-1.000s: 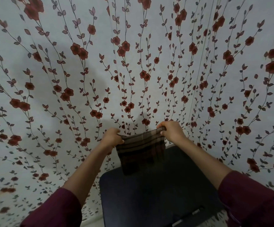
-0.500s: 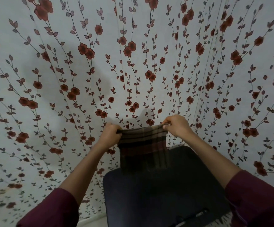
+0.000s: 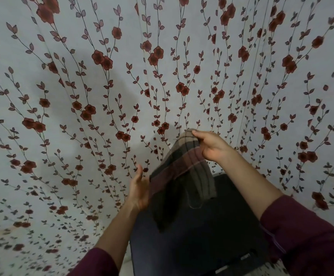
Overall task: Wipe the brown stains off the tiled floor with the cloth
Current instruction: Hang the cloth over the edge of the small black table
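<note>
A brown checked cloth [image 3: 184,172] hangs folded in front of me, over a dark flat surface. My right hand [image 3: 210,145] pinches its upper corner, raised high. Lower and to the left, my left hand [image 3: 140,189] has its fingers spread, palm against the cloth's left edge, not gripping it. No brown stains show in this view. Only a pale sliver of floor [image 3: 126,268] appears at the bottom edge.
A wall with red flower and vine wallpaper [image 3: 102,96] fills most of the view, close in front. Below the hands stands a dark flat-topped piece of furniture [image 3: 202,246] with pale markings near its front edge [image 3: 232,262].
Both hands held the cloth stretched by its top corners. Now my left hand has let go and dropped lower, while my right hand has lifted its corner, so the cloth hangs slanted.
</note>
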